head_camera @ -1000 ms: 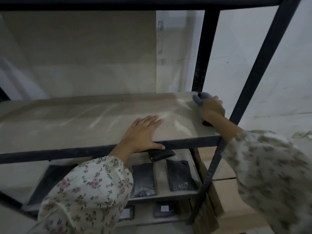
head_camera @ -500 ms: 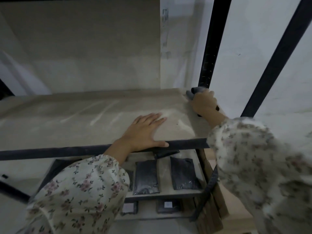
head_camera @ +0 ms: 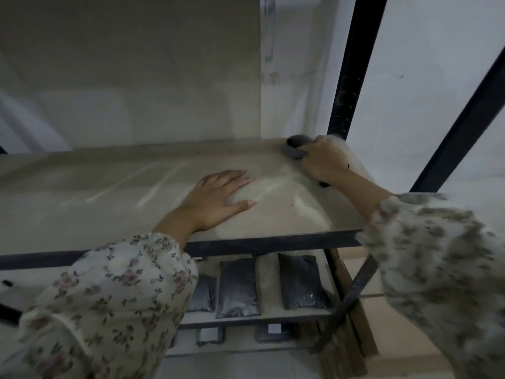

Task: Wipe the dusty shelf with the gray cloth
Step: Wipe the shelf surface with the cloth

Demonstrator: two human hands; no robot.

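Your right hand (head_camera: 326, 160) has pushed the gray cloth (head_camera: 296, 147) from mid-edge into the shelf's (head_camera: 109, 198) far right corner, fingers closed over the bunched, soft fabric. Corner is being covered; pale dust streaks remain leftward. Left hand (head_camera: 218, 198) stays flat, fingers spread, empty, bracing on matte board.

Right hand (head_camera: 326, 162) clamped over gray cloth (head_camera: 295, 147) at upper right of frame, far corner of dusty shelf (head_camera: 109, 198). Left hand (head_camera: 218, 198) flat at centre, fingers spread. Dark pouches (head_camera: 300, 281) below, lower centre.
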